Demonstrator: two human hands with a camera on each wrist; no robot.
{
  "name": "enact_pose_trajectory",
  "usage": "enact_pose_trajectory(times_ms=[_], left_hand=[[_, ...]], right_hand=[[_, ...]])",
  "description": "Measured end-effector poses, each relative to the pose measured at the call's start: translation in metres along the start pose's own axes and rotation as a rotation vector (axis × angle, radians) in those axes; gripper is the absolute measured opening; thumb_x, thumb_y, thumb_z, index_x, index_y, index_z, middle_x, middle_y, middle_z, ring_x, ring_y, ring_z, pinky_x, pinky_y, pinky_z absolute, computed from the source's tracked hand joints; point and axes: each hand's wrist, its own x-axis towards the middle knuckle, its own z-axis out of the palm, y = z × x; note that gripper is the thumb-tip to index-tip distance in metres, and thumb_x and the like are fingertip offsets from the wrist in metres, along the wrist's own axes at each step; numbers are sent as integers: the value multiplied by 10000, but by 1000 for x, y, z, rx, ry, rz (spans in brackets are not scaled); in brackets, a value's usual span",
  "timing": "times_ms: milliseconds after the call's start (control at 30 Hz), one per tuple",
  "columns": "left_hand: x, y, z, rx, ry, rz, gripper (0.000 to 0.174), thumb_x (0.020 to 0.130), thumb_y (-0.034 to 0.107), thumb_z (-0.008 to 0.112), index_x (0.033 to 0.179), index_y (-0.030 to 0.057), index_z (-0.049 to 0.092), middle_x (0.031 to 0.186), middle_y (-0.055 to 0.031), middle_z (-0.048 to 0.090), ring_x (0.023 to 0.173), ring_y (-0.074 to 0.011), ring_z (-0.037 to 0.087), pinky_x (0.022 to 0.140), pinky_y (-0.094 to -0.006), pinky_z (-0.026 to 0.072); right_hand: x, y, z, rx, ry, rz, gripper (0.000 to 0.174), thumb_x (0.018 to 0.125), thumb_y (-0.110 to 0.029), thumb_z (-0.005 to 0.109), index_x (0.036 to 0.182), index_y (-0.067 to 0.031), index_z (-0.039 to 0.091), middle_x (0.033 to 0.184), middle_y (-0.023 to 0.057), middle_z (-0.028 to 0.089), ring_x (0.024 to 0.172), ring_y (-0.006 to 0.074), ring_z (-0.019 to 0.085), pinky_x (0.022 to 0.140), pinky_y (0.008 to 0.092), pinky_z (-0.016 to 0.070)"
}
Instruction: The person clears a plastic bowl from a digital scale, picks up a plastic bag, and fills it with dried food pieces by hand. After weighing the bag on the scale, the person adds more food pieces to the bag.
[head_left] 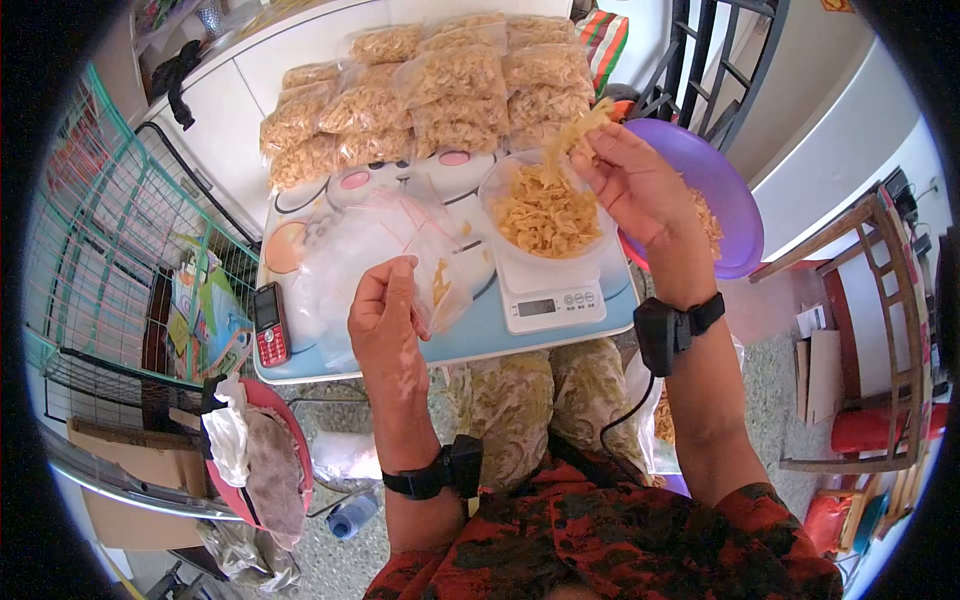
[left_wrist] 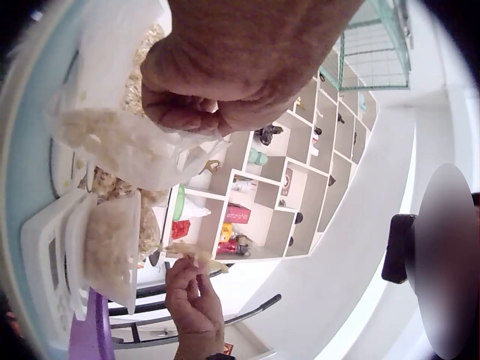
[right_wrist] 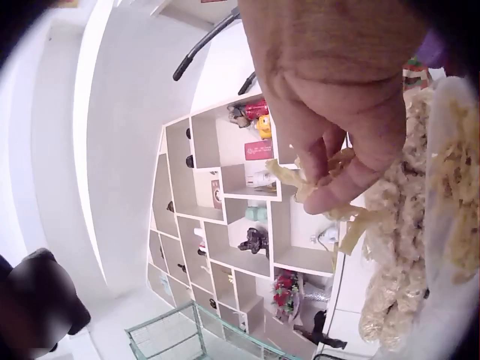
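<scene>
My left hand [head_left: 385, 310] pinches the edge of a clear plastic bag [head_left: 440, 270] with a few yellowish dried flakes inside. In the left wrist view that bag [left_wrist: 112, 146] hangs below the curled fingers. My right hand [head_left: 640, 185] pinches a small bunch of dried flakes [head_left: 577, 135] above a plastic bowl [head_left: 490, 205]. More flakes [head_left: 548, 212] fill the bowl, which sits on a white kitchen scale [head_left: 553, 300]. The right wrist view shows the pinched strips [right_wrist: 345, 217] sticking out between thumb and fingers.
Filled bags [head_left: 450, 80] are stacked along the table's back. Loose clear bags [head_left: 350, 240] lie on the tabletop [head_left: 430, 348] beside a red phone [head_left: 270, 325]. A purple basin [head_left: 735, 215] holding flakes stands to the right. A wire cage [head_left: 100, 240] stands left, a wooden chair [head_left: 890, 330] right.
</scene>
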Motion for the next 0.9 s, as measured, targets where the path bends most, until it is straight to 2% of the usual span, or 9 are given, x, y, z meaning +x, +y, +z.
enact_pose_trajectory(times_ms=[67,167,467,667,767,833,900], left_hand=[[0,0,-1,-12,-1,-3,244,935,259,630,1006,26,635,583,62,436,464,-31,344,419,-212,218],[1,-1,-2,-20,5,-15,240,934,255,633,1009,27,635,592,63,437,467,-31,347,417,-214,219],[3,-1,-2,-5,4,-48,232,940,248,619,1024,33,631,607,66,437,481,-29,352,420,-213,232],[0,1,-1,-122,-61,-68,246,943,267,620,1015,32,633,627,60,449,495,-33,369,432,-207,252],[-2,2,1,-196,-79,-95,227,948,244,618,989,21,636,636,43,472,486,-40,382,442,-201,284],[-3,1,1,-228,-86,-99,226,955,244,608,999,23,627,643,39,485,484,-39,381,440,-201,282],[-4,1,1,-255,-92,-91,222,942,259,619,1005,46,612,670,52,511,504,-23,398,431,-185,298]], right_hand=[[6,7,-6,-174,42,-31,124,919,-66,612,1032,-15,611,932,32,624,841,149,634,783,294,603],[3,11,-4,-224,57,-14,98,916,-64,616,1002,-19,610,906,22,607,820,139,619,786,304,602],[-8,5,19,4,29,2,91,917,-73,617,990,-21,606,963,36,625,890,160,641,803,308,594],[-34,26,63,47,-135,23,119,922,-82,614,1026,-25,617,932,62,651,899,169,659,797,311,597],[-48,54,91,-134,-272,-89,154,933,-87,603,1063,-6,615,933,78,658,887,171,665,778,291,588],[-50,76,95,-330,-325,-170,170,920,-89,612,1068,-5,622,918,86,648,840,148,657,715,265,568],[-51,89,90,-614,-358,-285,162,928,-61,587,1072,7,611,975,71,632,854,128,638,716,263,559]])
